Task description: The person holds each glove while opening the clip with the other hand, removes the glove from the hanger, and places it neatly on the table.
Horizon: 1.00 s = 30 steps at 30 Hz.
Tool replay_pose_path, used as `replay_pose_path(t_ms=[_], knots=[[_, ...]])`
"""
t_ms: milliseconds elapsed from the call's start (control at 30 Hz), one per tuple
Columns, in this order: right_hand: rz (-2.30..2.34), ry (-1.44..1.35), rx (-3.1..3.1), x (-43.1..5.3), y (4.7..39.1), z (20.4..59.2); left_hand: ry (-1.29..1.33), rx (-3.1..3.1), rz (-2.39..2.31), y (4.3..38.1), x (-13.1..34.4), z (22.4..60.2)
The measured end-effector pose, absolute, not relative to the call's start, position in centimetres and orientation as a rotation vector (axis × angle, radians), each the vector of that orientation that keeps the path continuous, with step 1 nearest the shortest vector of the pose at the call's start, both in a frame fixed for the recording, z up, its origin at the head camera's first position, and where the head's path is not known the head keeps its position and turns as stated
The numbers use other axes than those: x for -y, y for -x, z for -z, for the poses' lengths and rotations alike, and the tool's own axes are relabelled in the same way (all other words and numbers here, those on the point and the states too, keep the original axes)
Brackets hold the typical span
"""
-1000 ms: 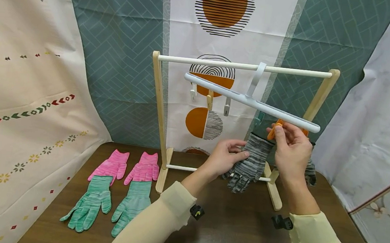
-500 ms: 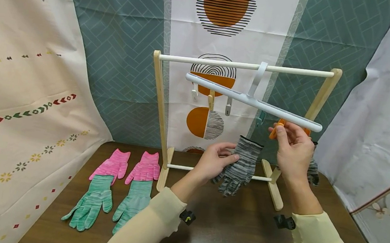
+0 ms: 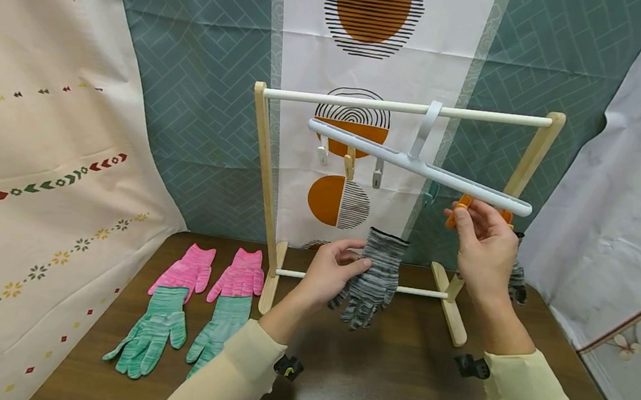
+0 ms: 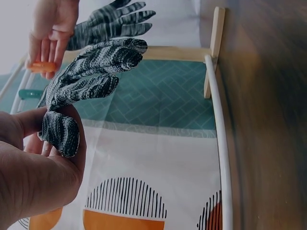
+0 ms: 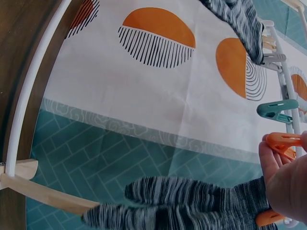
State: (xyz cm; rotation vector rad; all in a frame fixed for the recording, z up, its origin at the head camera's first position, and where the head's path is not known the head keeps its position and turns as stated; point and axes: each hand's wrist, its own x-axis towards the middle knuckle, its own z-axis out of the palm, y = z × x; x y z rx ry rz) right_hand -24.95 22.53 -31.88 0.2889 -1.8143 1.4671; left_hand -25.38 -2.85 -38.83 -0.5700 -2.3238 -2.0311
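My left hand point(image 3: 328, 275) pinches a grey-and-black knit glove point(image 3: 378, 274) by its side, the cuff up and the fingers hanging down. It is held in the air in front of the rack, apart from the hanger. My right hand point(image 3: 487, 255) pinches an orange clip point(image 3: 458, 214) under the lowered right end of a pale hanger point(image 3: 374, 149). A second grey-and-black glove point(image 5: 192, 211) hangs by another orange clip point(image 5: 269, 218) at that end, partly hidden behind my right hand in the head view.
The hanger hooks over the top rail of a wooden rack point(image 3: 267, 167). White, tan, grey and teal point(image 3: 430, 193) clips hang along it. Two pink gloves point(image 3: 237, 276) and two green gloves point(image 3: 153, 333) lie on the brown table point(image 3: 370, 390) at left.
My left hand has drawn the grey-and-black glove left and down, away from the teal and orange clips. My right hand stays at the orange clip.
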Motion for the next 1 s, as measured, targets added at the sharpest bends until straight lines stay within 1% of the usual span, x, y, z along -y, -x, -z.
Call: replay_pose_path(t_ms=[400,1000], knots=[[-1.444,-0.287,1.839,-22.9,24.9,32.1,0.543,2.275,2.069,24.7,4.9,39.6],[-1.444,-0.310,1.799,-23.2,24.6,32.4,0.421,2.176,2.210,24.4,7.4,40.8]])
